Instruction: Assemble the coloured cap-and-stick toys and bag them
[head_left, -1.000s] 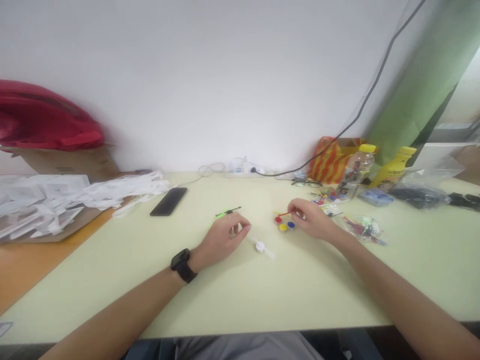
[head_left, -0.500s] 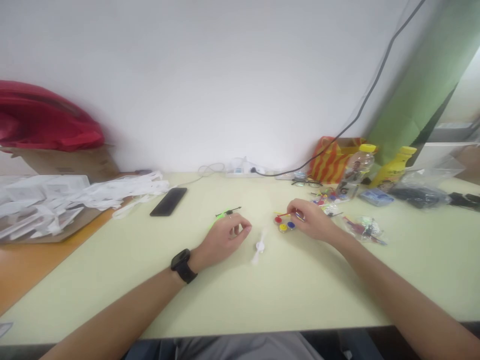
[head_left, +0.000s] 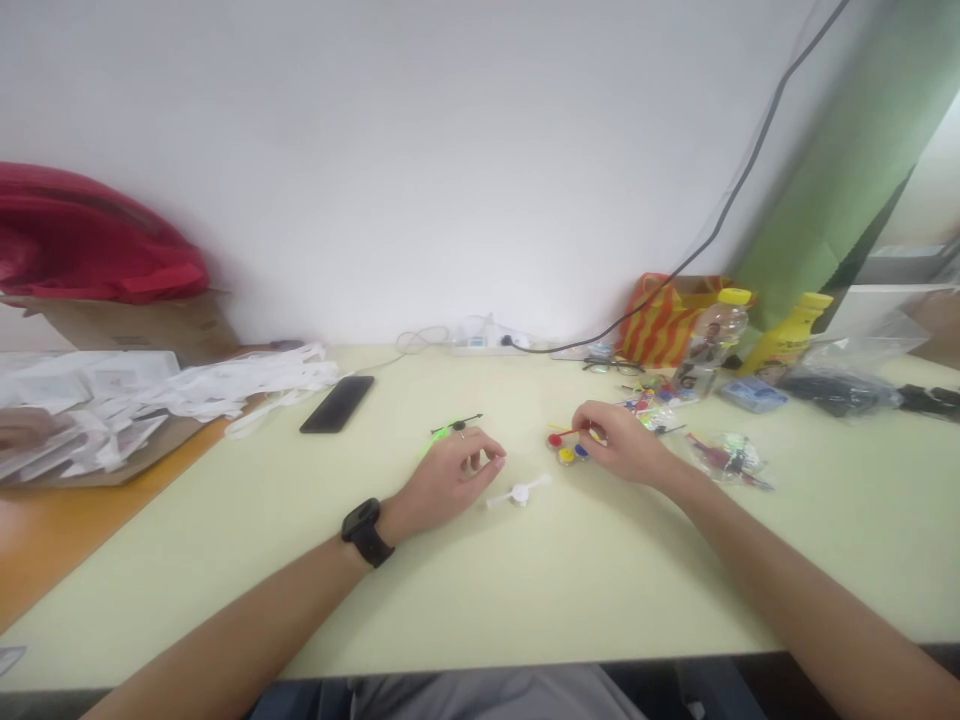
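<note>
My left hand (head_left: 450, 478), a black watch on its wrist, rests on the pale green table (head_left: 525, 580) with fingers curled, thumb and finger pinched; I cannot make out anything in it. A small white propeller piece (head_left: 519, 491) lies just right of it, apart from the fingers. A green and black toy part (head_left: 454, 427) sits just beyond the knuckles. My right hand (head_left: 619, 442) is closed on a thin red stick (head_left: 568, 433) held over a little cluster of red, yellow and blue pots (head_left: 568, 451).
A black phone (head_left: 337, 402) lies to the left. White plastic packets (head_left: 135, 400) pile on cardboard at far left under a red bag (head_left: 82, 235). Two yellow-capped bottles (head_left: 712, 345), glasses, a power strip (head_left: 491, 344) and bagged toy parts (head_left: 724, 455) crowd the back right.
The white propeller piece has turned round on the table, from slanting to upright to nearly level. Both hands have stayed almost where they were. A hand has appeared at the far left edge.
</note>
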